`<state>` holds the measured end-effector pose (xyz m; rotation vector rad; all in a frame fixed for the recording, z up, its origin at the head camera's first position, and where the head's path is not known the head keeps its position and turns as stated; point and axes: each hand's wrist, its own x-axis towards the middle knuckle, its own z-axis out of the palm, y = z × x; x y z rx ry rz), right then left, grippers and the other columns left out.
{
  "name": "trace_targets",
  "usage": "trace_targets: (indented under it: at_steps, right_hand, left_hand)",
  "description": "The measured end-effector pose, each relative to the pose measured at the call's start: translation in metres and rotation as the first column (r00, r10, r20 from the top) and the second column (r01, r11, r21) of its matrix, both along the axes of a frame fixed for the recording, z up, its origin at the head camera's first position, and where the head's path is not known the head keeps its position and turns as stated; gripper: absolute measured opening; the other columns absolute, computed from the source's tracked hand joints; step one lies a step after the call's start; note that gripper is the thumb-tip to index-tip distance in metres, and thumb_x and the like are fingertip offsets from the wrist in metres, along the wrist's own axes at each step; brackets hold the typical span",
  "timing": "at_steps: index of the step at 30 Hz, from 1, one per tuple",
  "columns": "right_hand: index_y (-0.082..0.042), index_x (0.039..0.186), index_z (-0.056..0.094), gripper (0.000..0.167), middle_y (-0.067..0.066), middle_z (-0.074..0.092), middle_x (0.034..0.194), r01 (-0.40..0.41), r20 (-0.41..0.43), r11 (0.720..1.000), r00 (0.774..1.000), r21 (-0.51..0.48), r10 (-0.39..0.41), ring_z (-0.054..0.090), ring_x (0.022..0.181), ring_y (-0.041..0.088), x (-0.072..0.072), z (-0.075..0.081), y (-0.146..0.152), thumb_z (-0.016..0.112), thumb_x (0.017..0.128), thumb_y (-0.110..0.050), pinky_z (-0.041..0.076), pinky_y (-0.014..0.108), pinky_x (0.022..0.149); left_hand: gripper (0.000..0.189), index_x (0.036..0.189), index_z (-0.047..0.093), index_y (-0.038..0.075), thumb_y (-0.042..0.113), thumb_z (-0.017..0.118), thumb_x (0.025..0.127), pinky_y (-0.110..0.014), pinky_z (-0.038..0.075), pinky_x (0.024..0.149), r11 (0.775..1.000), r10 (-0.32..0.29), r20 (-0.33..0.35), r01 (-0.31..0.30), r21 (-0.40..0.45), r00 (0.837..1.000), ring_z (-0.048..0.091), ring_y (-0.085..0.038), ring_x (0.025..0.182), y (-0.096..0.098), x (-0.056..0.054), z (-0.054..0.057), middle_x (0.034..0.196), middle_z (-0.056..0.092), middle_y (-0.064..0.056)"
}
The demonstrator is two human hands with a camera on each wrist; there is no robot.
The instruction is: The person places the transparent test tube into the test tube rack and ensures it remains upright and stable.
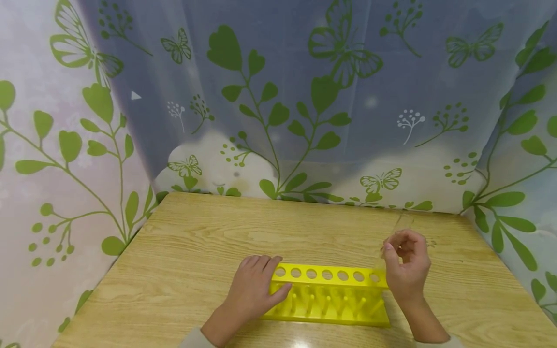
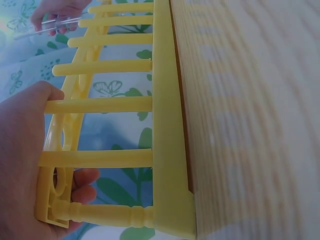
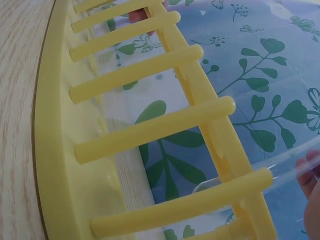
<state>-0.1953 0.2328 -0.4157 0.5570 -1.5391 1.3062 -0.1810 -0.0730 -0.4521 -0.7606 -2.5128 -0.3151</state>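
Note:
A yellow test tube rack (image 1: 326, 318) stands on the table, with a row of round holes along its top and upright pegs behind its front. My left hand (image 1: 254, 290) grips the rack's left end, thumb in front and fingers over the top bar. At the opposite end, my right hand (image 1: 409, 266) pinches a clear test tube (image 3: 287, 167) between thumb and fingers. The tube leans, its upper part pointing away beyond the hand. In the right wrist view its rounded lower end shows past the top bar, behind a peg (image 3: 182, 200), at the end hole.
The wood-grain table (image 1: 209, 222) reaches back to a patterned curtain (image 1: 278, 121) with leaves and butterflies. More of this cloth hangs at the left and right sides. Small faint marks (image 1: 431, 243) show on the table beyond the right hand.

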Motion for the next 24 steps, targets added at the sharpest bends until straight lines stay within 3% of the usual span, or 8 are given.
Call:
trace_targets:
  at_steps: [8,17,24]
  right_hand:
    - [0.026,0.092,0.040,0.020,0.000,0.055,0.078,-0.006,-0.002,1.000,1.000,-0.006,0.006,0.055,0.065,0.003,0.000,0.000,-0.003,0.046,0.074,0.021,0.043,0.012,0.058]
    - [0.025,0.092,0.041,0.019,-0.003,0.055,0.078,0.018,0.019,1.000,1.000,0.005,-0.018,0.053,0.065,0.001,0.013,0.017,-0.016,0.045,0.075,0.020,0.042,0.010,0.058]
    - [0.025,0.090,0.042,0.017,-0.002,0.054,0.075,0.019,0.020,0.999,1.000,0.026,-0.020,0.052,0.063,0.000,0.014,0.017,-0.016,0.046,0.075,0.020,0.042,0.010,0.057]
  left_hand:
    - [0.052,0.119,0.065,0.012,0.053,0.061,0.087,-0.038,0.048,0.089,1.000,-0.001,0.011,0.001,-0.002,1.000,0.061,-0.019,0.095,0.000,-0.001,0.001,0.101,0.066,0.000]
    - [0.052,0.119,0.065,0.012,0.052,0.062,0.086,-0.038,0.049,0.089,1.000,-0.005,0.014,0.005,0.008,1.000,0.062,-0.020,0.094,-0.001,-0.001,0.001,0.101,0.066,0.000]
    - [0.052,0.119,0.065,0.012,0.052,0.063,0.086,-0.039,0.049,0.089,1.000,-0.005,0.010,0.005,0.018,1.000,0.062,-0.020,0.095,0.000,-0.001,-0.001,0.101,0.066,0.000]
